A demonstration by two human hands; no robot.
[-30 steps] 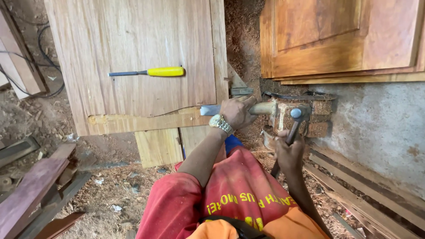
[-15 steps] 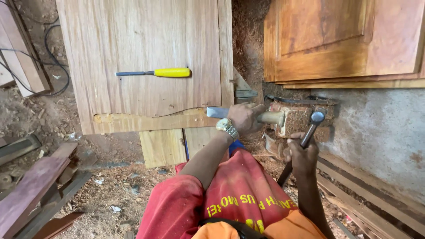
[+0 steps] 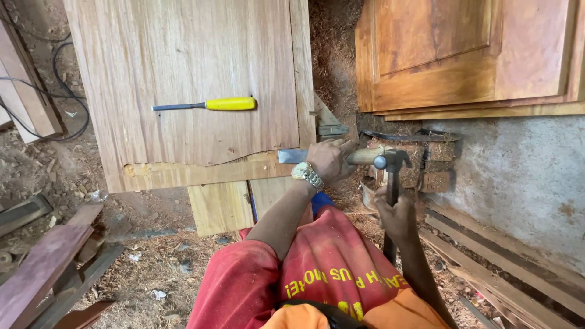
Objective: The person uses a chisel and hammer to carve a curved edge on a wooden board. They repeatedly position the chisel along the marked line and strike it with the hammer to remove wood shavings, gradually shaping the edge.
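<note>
Left hand (image 3: 329, 159) fingers wrapped around wood-handled chisel (image 3: 359, 156) at the plywood panel's (image 3: 183, 67) lower right edge, right hand (image 3: 397, 213) gripping hammer (image 3: 391, 183) just right of it, yellow-handled chisel (image 3: 210, 105) lying on the panel

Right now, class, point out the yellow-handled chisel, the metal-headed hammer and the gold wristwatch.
yellow-handled chisel (image 3: 230, 104), head view, on its handle.
metal-headed hammer (image 3: 392, 161), head view, on its head.
gold wristwatch (image 3: 306, 175), head view, on its band.
</note>
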